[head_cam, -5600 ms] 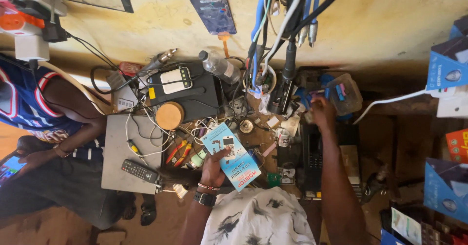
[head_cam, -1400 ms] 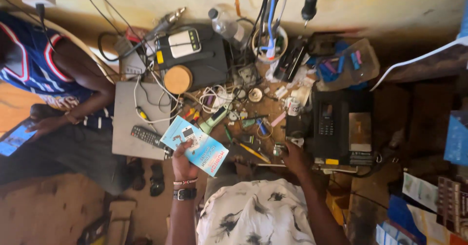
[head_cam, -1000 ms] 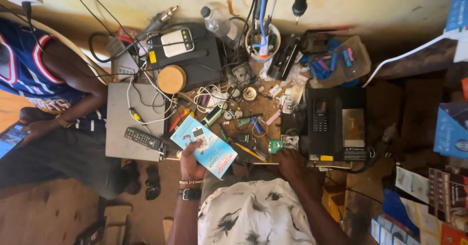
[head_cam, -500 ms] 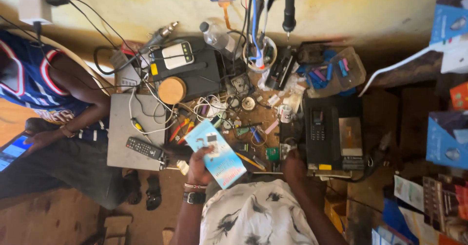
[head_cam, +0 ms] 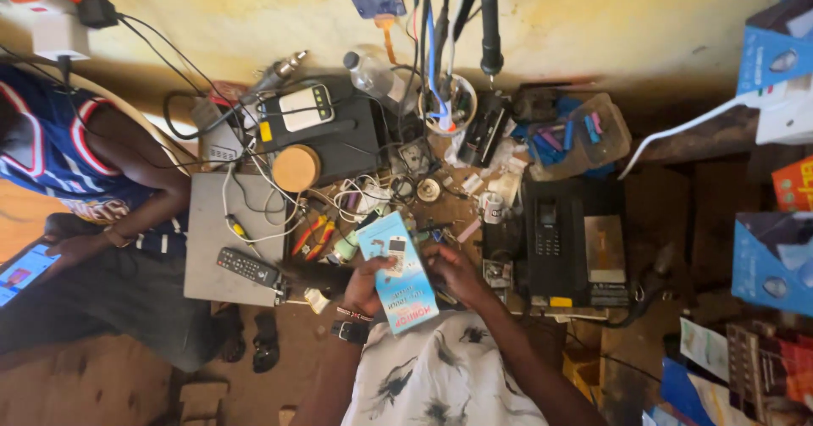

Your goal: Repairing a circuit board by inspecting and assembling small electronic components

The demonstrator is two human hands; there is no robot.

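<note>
Looking down from the head camera, a cluttered repair bench (head_cam: 254,265) is seen against a yellow wall. A light-blue retail package (head_cam: 398,271), flat and rectangular with a small phone-like item pictured on it, is held tilted above the near edge of the bench, just in front of the person's patterned shirt. The left hand (head_cam: 366,284), with a watch and bracelet at the wrist, is closed on the package's left edge. The right hand (head_cam: 453,272) is laid against its right edge, fingers curled; whether it grips or merely touches cannot be told. Just left of the package, red-handled pliers (head_cam: 309,236) and a black remote control (head_cam: 246,267) are found on a grey closed laptop (head_cam: 207,248). A black desk telephone (head_cam: 567,240) is placed to the right. A second person in a blue jersey (head_cam: 51,151) is seated at far left.
</note>
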